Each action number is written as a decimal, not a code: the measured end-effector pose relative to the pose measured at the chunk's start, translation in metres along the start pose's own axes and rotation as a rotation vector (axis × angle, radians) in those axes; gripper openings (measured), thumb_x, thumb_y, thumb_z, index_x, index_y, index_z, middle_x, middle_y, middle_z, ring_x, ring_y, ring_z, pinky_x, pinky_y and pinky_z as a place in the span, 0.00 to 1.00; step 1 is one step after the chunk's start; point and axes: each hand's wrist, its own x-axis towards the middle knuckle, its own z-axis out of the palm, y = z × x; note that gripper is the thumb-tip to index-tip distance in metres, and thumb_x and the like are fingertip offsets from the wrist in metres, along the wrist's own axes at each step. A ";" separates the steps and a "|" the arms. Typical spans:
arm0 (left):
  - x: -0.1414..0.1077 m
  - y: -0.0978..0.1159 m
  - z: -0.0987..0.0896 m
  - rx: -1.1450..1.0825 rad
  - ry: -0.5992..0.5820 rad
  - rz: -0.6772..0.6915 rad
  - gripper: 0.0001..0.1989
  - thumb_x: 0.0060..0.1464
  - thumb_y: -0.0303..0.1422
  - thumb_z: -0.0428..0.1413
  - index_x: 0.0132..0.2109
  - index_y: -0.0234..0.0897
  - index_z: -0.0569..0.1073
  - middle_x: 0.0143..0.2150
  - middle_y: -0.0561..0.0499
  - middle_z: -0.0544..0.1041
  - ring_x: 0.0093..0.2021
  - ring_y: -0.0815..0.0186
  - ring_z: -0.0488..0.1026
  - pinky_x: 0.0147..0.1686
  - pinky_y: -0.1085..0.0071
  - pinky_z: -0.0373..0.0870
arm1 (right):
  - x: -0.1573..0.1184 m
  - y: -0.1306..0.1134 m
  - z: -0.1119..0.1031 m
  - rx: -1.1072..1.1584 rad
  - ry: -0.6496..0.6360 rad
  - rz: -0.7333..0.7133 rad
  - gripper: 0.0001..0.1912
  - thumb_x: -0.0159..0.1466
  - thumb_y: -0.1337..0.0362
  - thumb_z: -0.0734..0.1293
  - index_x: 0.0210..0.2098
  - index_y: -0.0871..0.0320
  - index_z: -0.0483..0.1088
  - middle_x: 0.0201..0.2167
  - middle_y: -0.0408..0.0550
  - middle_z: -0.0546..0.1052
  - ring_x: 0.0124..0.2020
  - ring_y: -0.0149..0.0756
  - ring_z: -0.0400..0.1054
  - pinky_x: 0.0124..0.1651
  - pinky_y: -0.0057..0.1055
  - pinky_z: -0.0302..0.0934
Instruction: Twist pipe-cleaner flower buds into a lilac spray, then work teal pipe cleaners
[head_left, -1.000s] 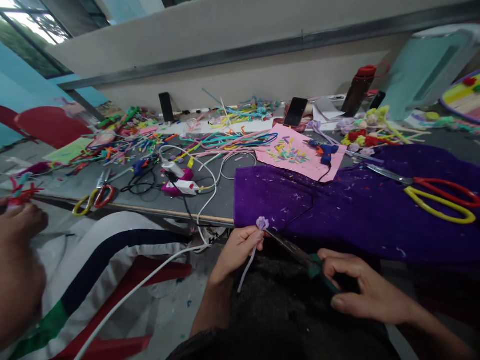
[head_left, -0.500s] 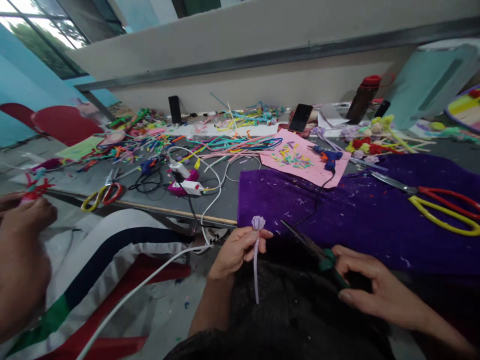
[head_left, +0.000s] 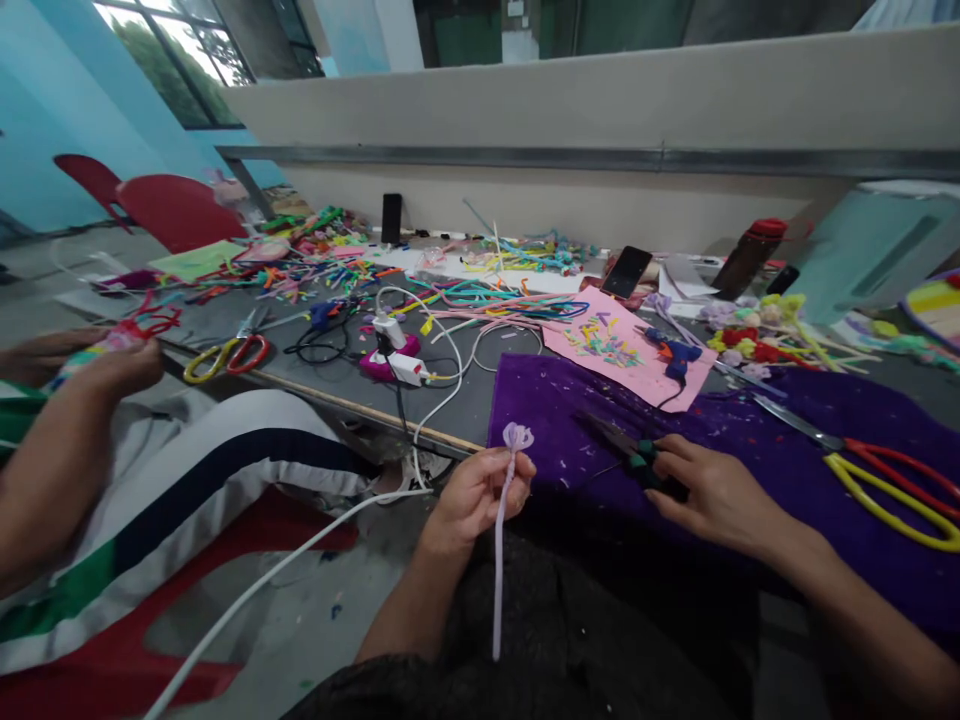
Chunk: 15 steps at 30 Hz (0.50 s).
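Between the fingers of my left hand (head_left: 469,490), a lilac pipe-cleaner flower (head_left: 517,437) is pinched just under its looped head. Its long stem (head_left: 499,570) hangs down over my dark lap. My right hand (head_left: 709,490) grips green-handled scissors (head_left: 611,435) by the handles, with the dark, slightly blurred blades pointing up and left above the purple cloth (head_left: 555,400). The scissors are well apart from the flower. Larger scissors (head_left: 832,440) with red and yellow handles lie on the cloth to the right of my right hand.
A pink sheet (head_left: 592,350) holds cut pipe-cleaner bits and a blue glue gun (head_left: 671,350). White plugs (head_left: 397,367) and cables lie left of the cloth. At far left, a co-worker's hands (head_left: 112,370) hold a colourful piece. A brown bottle (head_left: 750,258) stands at back right.
My right hand has moved the scissors slightly left and up, nearer the cloth's middle. The flower has turned, showing its loops more openly, and its stem hangs more slanted. The camera view has shifted.
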 end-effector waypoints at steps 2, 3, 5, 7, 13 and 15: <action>0.000 -0.001 0.000 -0.043 -0.006 -0.007 0.13 0.47 0.39 0.52 0.29 0.30 0.71 0.15 0.54 0.62 0.12 0.77 0.56 0.13 0.79 0.45 | 0.003 0.002 -0.001 -0.051 0.030 -0.033 0.08 0.56 0.60 0.62 0.30 0.58 0.68 0.37 0.51 0.69 0.34 0.35 0.65 0.34 0.30 0.59; 0.000 -0.001 0.001 -0.057 -0.006 -0.006 0.13 0.46 0.38 0.52 0.29 0.30 0.71 0.15 0.54 0.62 0.12 0.76 0.56 0.13 0.79 0.45 | 0.003 0.003 0.000 -0.078 0.055 -0.038 0.09 0.56 0.59 0.62 0.30 0.58 0.68 0.39 0.51 0.69 0.36 0.37 0.65 0.35 0.31 0.59; 0.001 0.000 0.005 -0.072 0.013 -0.003 0.13 0.46 0.38 0.52 0.28 0.31 0.71 0.15 0.54 0.62 0.13 0.76 0.57 0.13 0.79 0.46 | 0.000 -0.001 0.000 -0.126 0.141 -0.014 0.09 0.56 0.58 0.63 0.30 0.58 0.68 0.42 0.52 0.69 0.39 0.40 0.65 0.37 0.33 0.59; 0.002 0.002 0.011 -0.053 0.052 0.000 0.13 0.45 0.38 0.53 0.29 0.30 0.71 0.16 0.53 0.63 0.14 0.76 0.58 0.13 0.80 0.45 | -0.005 -0.011 0.002 -0.118 0.267 0.041 0.10 0.56 0.58 0.63 0.32 0.58 0.68 0.42 0.53 0.69 0.40 0.42 0.64 0.39 0.35 0.59; 0.016 0.005 0.043 0.220 0.118 0.092 0.14 0.46 0.37 0.54 0.38 0.31 0.74 0.23 0.52 0.67 0.16 0.80 0.54 0.13 0.79 0.41 | -0.009 -0.069 0.007 0.473 0.145 0.045 0.09 0.59 0.61 0.61 0.39 0.57 0.65 0.33 0.48 0.71 0.32 0.34 0.65 0.33 0.29 0.58; 0.022 0.004 0.054 0.332 0.119 0.129 0.16 0.47 0.37 0.53 0.41 0.32 0.73 0.20 0.55 0.63 0.16 0.79 0.54 0.14 0.79 0.42 | 0.001 -0.082 0.011 0.664 0.139 0.129 0.10 0.59 0.60 0.61 0.38 0.56 0.65 0.31 0.46 0.71 0.28 0.32 0.64 0.30 0.28 0.57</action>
